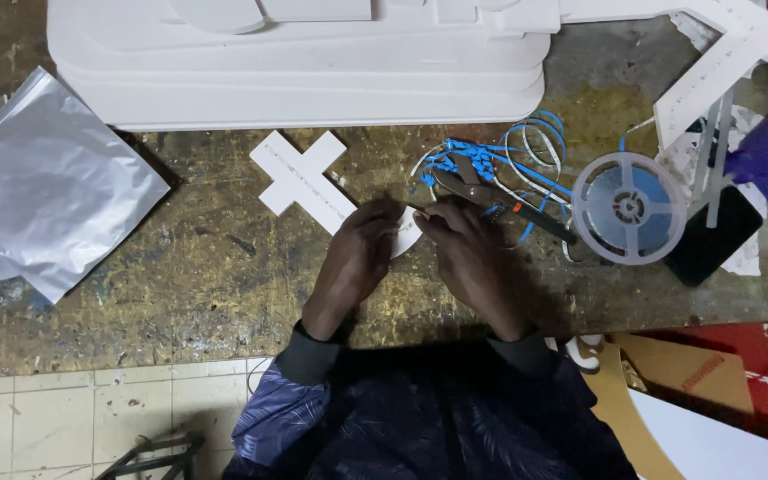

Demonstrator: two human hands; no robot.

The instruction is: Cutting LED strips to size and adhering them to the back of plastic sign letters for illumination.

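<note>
- The left hand (355, 260) and the right hand (466, 258) meet at the middle of the worn table (206, 276); both sets of fingers are curled in and pinched on a small white curved piece (406, 238) that shows between them; only its rounded lower edge and a narrow strip near the fingertips can be seen; the rest is hidden by the hands.
- Just left of the left hand's fingertips lies a white cross-shaped piece (306, 180), flat on the table, tilted, with a row of small dots along one bar; its lower end runs under or right beside the left hand.
- Just beyond the right hand lie dark-handled pliers (500, 200) with an orange mark, resting across a tangle of blue and white cable (508, 156); whether the hand touches them I cannot tell.
- Right of the cable sits a translucent reel (629, 207), partly over a black flat object (713, 244).
- Along the far edge lies a large white foam board shape (313, 62) in stacked layers; at far right a white angled strip (722, 67) with dotted rows.
- At far left lies a crinkled silver foil bag (46, 187).
- Dark patterned sleeves (286, 413) cover both forearms.
</note>
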